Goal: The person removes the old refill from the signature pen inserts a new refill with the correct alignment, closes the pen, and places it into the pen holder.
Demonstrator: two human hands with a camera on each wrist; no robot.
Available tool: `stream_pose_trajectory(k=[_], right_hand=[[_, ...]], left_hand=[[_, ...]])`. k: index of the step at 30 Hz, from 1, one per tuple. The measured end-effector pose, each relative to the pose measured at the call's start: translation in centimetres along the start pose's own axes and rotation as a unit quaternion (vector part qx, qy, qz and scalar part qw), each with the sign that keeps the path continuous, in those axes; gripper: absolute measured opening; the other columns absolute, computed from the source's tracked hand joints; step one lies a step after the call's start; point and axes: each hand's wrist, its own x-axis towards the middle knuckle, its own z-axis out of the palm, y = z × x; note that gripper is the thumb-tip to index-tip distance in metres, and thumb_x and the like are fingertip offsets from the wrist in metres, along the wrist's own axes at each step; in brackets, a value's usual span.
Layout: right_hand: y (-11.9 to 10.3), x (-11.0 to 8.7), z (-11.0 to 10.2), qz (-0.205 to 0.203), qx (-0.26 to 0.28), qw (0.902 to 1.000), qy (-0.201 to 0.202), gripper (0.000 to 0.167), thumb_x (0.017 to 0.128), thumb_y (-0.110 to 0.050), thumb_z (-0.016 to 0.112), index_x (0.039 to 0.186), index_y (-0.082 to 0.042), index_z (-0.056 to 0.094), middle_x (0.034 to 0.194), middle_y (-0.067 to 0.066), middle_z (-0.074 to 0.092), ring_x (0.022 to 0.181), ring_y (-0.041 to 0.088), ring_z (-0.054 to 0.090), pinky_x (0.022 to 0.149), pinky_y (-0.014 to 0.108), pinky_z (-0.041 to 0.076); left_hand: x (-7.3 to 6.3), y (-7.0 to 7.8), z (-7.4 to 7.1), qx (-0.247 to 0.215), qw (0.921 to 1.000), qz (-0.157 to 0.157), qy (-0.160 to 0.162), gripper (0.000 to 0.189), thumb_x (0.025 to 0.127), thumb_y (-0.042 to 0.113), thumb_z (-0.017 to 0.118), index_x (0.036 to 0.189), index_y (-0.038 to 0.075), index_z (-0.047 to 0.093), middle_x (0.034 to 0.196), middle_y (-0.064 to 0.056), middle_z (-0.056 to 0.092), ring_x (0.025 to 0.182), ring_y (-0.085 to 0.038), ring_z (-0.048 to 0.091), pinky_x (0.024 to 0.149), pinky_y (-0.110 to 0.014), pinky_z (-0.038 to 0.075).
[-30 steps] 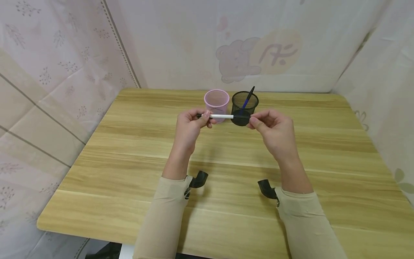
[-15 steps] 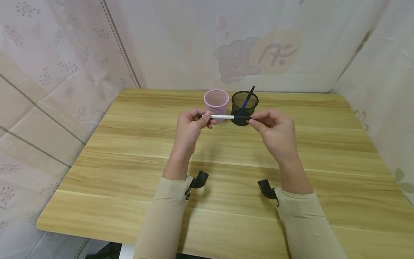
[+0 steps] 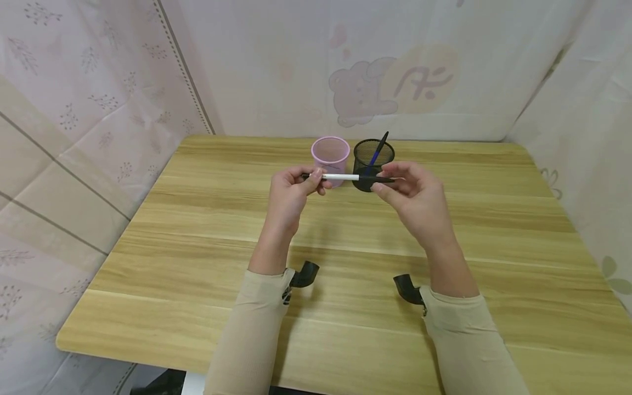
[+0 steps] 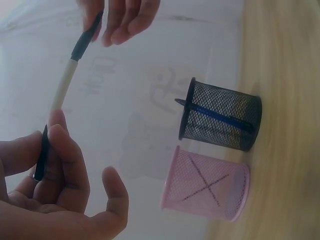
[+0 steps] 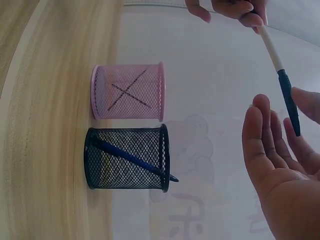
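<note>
A white pen with black ends [image 3: 340, 177] is held level in front of me, above the table. My left hand [image 3: 288, 192] pinches its left end between thumb and fingers; a black clip-like piece [image 4: 42, 155] shows there in the left wrist view. Around the black right end [image 5: 287, 97], my right hand [image 3: 419, 197] has its thumb [image 5: 306, 102] and fingers parted on either side. The thumb appears to touch the pen, and the pointed tip sticks out past it. Behind the hands stand a pink mesh pen cup [image 3: 330, 149] and a black mesh pen cup [image 3: 362, 159].
A dark blue pen [image 3: 379, 148] leans in the black cup, its end above the rim. Both cups stand side by side near the back of the wooden table [image 3: 222, 219]. Patterned curtains [image 3: 271, 66] hang behind and at the sides.
My right thumb and fingers have parted from their pinch on the pen's black tip and shifted left along it, leaving the tip in sight. The left hand keeps its pinch.
</note>
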Motion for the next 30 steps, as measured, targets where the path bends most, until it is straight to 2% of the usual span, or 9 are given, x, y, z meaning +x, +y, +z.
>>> stream_pose_trajectory(k=[3, 7, 9, 13, 16, 24, 30], right_hand=[[0.17, 0.14, 0.01, 0.002, -0.009, 0.9999, -0.006, 0.028, 0.106, -0.026, 0.068, 0.122, -0.003, 0.067, 0.103, -0.006, 0.072, 0.088, 0.005, 0.076, 0.085, 0.018, 0.062], [0.44, 0.24, -0.01, 0.024, -0.017, 0.9996, -0.002, 0.054, 0.112, -0.046, 0.048, 0.105, 0.005, 0.066, 0.080, -0.005, 0.070, 0.070, 0.009, 0.073, 0.075, 0.023, 0.065], [0.48, 0.18, -0.03, 0.048, -0.015, 0.9987, 0.002, 0.062, 0.111, -0.051, 0.044, 0.094, 0.005, 0.065, 0.072, -0.006, 0.065, 0.063, 0.009, 0.070, 0.069, 0.024, 0.064], [0.36, 0.04, -0.04, 0.087, -0.024, 0.9959, 0.015, 0.063, 0.109, -0.055, 0.047, 0.083, -0.001, 0.064, 0.064, -0.007, 0.059, 0.056, 0.010, 0.065, 0.063, 0.024, 0.062], [0.17, 0.01, 0.02, 0.091, -0.035, 0.9950, 0.019, 0.061, 0.108, -0.054, 0.051, 0.080, -0.002, 0.063, 0.062, -0.008, 0.058, 0.054, 0.010, 0.064, 0.062, 0.024, 0.060], [0.32, 0.13, 0.07, 0.050, -0.029, 0.9979, 0.030, 0.048, 0.108, -0.043, 0.060, 0.081, -0.004, 0.068, 0.062, -0.011, 0.062, 0.055, 0.006, 0.066, 0.063, 0.021, 0.062], [0.19, 0.24, -0.03, 0.039, -0.024, 0.9984, 0.032, 0.042, 0.107, -0.036, 0.065, 0.092, 0.003, 0.071, 0.066, -0.012, 0.066, 0.060, 0.004, 0.070, 0.069, 0.020, 0.063]], left_hand=[[-0.03, 0.05, 0.05, 0.000, 1.0000, 0.003, -0.001, 0.016, 0.103, 0.001, 0.065, 0.103, -0.013, 0.071, 0.076, 0.002, 0.074, 0.066, -0.009, 0.067, 0.071, -0.022, 0.058], [-0.06, 0.09, 0.09, -0.004, 1.0000, 0.005, 0.000, 0.015, 0.103, 0.000, 0.065, 0.103, -0.014, 0.071, 0.077, 0.001, 0.074, 0.067, -0.010, 0.068, 0.069, -0.022, 0.058], [-0.08, 0.12, 0.11, -0.006, 1.0000, 0.005, 0.000, 0.015, 0.103, -0.001, 0.065, 0.102, -0.015, 0.071, 0.077, 0.001, 0.074, 0.067, -0.010, 0.069, 0.069, -0.022, 0.058], [-0.09, 0.14, 0.13, -0.005, 1.0000, 0.004, 0.000, 0.016, 0.103, 0.000, 0.065, 0.103, -0.015, 0.070, 0.076, 0.002, 0.075, 0.068, -0.010, 0.069, 0.068, -0.022, 0.059], [-0.08, 0.14, 0.14, -0.003, 1.0000, 0.002, 0.000, 0.016, 0.103, 0.000, 0.065, 0.104, -0.015, 0.070, 0.074, 0.003, 0.075, 0.067, -0.010, 0.070, 0.069, -0.022, 0.058], [-0.02, 0.28, 0.09, 0.004, 1.0000, -0.002, 0.001, 0.016, 0.103, 0.001, 0.065, 0.104, -0.013, 0.071, 0.072, 0.003, 0.074, 0.066, -0.009, 0.068, 0.070, -0.025, 0.059], [0.06, 0.41, 0.10, 0.007, 1.0000, -0.002, 0.001, 0.016, 0.103, 0.001, 0.065, 0.103, -0.014, 0.071, 0.071, 0.003, 0.074, 0.064, -0.010, 0.065, 0.070, -0.023, 0.058]])
